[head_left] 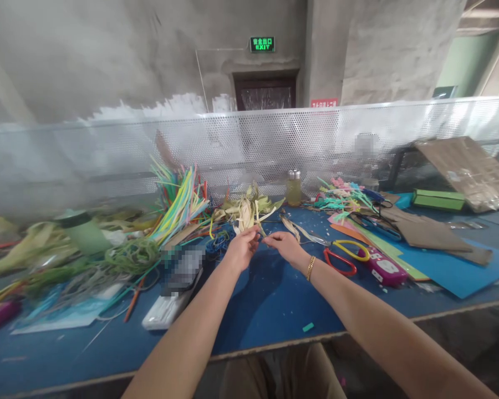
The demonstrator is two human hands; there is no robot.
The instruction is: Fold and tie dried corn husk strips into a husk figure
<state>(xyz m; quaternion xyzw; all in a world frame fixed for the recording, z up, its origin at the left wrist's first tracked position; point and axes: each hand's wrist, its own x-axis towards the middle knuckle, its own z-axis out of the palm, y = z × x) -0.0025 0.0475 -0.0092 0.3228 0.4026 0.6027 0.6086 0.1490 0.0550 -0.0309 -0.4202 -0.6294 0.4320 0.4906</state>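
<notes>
Pinched between the closed fingers of the left hand [242, 249] and the right hand [286, 247], a thin pale dried-leaf strip [261, 231] is held taut just above the blue counter [266, 305], close to the heap of pale husk leaves [249, 211], seemingly so that it can be worked without sagging.

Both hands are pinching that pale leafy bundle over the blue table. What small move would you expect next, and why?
Probably a short pull or fold of one strip. The left hand and right hand meet at the base of the pale leaf bundle, fingertips pinched together on it, with nothing else held; the scissors lie untouched beside the right wrist.
</notes>
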